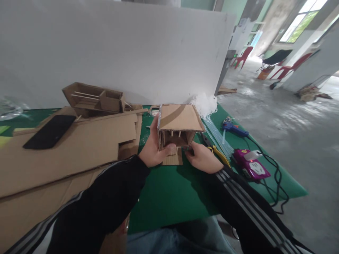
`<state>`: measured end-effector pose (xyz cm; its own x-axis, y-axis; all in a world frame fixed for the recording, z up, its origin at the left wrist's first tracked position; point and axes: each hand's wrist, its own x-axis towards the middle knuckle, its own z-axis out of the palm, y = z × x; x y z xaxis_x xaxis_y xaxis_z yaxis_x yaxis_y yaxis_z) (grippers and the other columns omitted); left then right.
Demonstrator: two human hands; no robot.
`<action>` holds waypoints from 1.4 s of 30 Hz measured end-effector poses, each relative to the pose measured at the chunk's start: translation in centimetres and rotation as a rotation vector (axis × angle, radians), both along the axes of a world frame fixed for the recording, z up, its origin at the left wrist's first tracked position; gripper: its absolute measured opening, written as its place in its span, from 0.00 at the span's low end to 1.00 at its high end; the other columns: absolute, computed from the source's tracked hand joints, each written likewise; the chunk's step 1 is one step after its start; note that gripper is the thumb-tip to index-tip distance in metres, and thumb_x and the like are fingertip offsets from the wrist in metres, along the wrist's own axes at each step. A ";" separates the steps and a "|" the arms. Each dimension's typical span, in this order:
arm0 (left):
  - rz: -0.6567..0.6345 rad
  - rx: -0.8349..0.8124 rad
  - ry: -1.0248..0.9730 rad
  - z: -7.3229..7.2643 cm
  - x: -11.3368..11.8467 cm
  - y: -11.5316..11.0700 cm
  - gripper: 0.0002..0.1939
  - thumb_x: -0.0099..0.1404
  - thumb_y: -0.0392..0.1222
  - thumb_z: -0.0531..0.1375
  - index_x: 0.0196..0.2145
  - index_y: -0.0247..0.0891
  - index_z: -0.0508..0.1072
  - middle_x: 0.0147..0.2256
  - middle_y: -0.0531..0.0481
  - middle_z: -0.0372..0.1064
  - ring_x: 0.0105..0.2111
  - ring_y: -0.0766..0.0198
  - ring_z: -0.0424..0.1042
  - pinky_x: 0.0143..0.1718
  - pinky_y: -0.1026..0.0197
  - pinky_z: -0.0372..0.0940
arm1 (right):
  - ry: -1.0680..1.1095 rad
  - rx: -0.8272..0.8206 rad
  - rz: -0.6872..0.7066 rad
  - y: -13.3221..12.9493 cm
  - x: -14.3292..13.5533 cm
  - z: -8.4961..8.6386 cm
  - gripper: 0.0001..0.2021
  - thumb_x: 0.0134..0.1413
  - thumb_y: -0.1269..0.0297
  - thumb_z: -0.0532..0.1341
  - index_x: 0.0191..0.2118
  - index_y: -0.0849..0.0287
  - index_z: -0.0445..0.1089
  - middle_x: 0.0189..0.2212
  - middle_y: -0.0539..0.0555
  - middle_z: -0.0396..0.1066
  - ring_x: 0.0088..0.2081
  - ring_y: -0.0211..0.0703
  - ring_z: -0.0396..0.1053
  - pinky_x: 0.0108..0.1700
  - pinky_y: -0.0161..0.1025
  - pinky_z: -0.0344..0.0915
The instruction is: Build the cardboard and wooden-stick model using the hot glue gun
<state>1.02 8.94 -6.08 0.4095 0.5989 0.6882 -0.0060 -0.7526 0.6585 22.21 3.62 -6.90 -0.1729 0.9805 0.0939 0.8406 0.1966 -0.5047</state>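
Observation:
A small cardboard box (180, 118) with an open front is held over the green table. Two thin sticks show inside its opening. My left hand (157, 148) is closed around the box's left side, its thumb at the lower front edge. At the lower right corner, my right hand (202, 157) has its fingers curled in against the box; their tips are partly hidden. Beneath the box lies a small flat cardboard piece (172, 160). Pliers with yellow handles (221, 155) lie just beyond my right hand.
Cardboard sheets (79, 151) cover the left side, with a black phone (50, 132) and a cardboard structure (95, 98) on them. On the right are clear glue sticks (218, 135), a blue glue gun (235, 128) and a purple power strip (250, 164) with black cables. A white panel (119, 53) stands behind.

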 end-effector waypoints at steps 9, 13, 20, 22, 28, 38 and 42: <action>0.041 0.012 0.001 -0.3 -0.1 0.2 0.49 0.63 0.60 0.63 0.70 0.42 0.43 0.68 0.35 0.53 0.66 0.38 0.57 0.65 0.38 0.57 | -0.143 -0.030 0.064 0.1 -0.3 -0.6 0.04 0.59 0.68 0.56 0.34 0.56 0.68 0.33 0.54 0.74 0.32 0.44 0.69 0.31 0.39 0.49; 0.030 -0.011 -0.002 -0.3 -0.1 0.1 0.46 0.64 0.59 0.63 0.69 0.42 0.45 0.67 0.36 0.55 0.66 0.39 0.57 0.66 0.40 0.57 | -0.118 0.014 0.081 0.1 -0.5 -0.9 0.04 0.59 0.70 0.55 0.35 0.57 0.66 0.35 0.56 0.73 0.32 0.45 0.68 0.31 0.40 0.50; 0.008 -0.014 -0.003 -0.2 -0.1 0.0 0.42 0.66 0.56 0.62 0.68 0.40 0.48 0.66 0.35 0.57 0.66 0.41 0.59 0.64 0.41 0.60 | 0.388 0.140 0.040 0.9 -0.1 -1.0 0.04 0.64 0.64 0.52 0.38 0.55 0.61 0.32 0.53 0.67 0.36 0.45 0.66 0.35 0.40 0.60; 0.009 -0.013 0.001 -0.1 -0.1 0.0 0.41 0.66 0.56 0.62 0.68 0.40 0.48 0.66 0.35 0.56 0.66 0.41 0.59 0.64 0.41 0.60 | 0.661 0.066 0.050 1.0 0.1 -0.9 0.09 0.64 0.55 0.54 0.36 0.54 0.61 0.30 0.50 0.64 0.32 0.43 0.64 0.30 0.39 0.60; 0.015 0.014 0.008 -0.4 -0.1 0.1 0.43 0.67 0.52 0.62 0.69 0.40 0.42 0.67 0.34 0.53 0.66 0.42 0.57 0.65 0.40 0.58 | 0.862 -0.040 -0.017 1.1 0.2 -0.5 0.13 0.61 0.50 0.56 0.34 0.53 0.58 0.30 0.49 0.63 0.30 0.42 0.65 0.28 0.38 0.62; 0.028 0.033 0.010 -0.2 0.0 0.0 0.49 0.66 0.56 0.61 0.71 0.41 0.35 0.68 0.31 0.52 0.67 0.39 0.56 0.65 0.36 0.55 | 0.093 0.051 0.153 0.8 0.3 -1.8 0.09 0.50 0.74 0.59 0.38 0.59 0.66 0.42 0.57 0.65 0.41 0.46 0.67 0.45 0.43 0.65; 0.039 0.019 0.022 -0.2 0.0 -0.1 0.49 0.67 0.56 0.60 0.71 0.41 0.33 0.68 0.33 0.52 0.67 0.41 0.56 0.66 0.38 0.56 | 0.031 0.031 0.169 0.7 0.1 -1.5 0.05 0.52 0.73 0.61 0.36 0.59 0.68 0.42 0.57 0.64 0.42 0.45 0.67 0.47 0.42 0.64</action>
<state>1.04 8.87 -6.31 0.4016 0.6017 0.6904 0.0376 -0.7641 0.6441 22.28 4.32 -8.42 -0.3319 0.9341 0.1318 0.7782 0.3501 -0.5214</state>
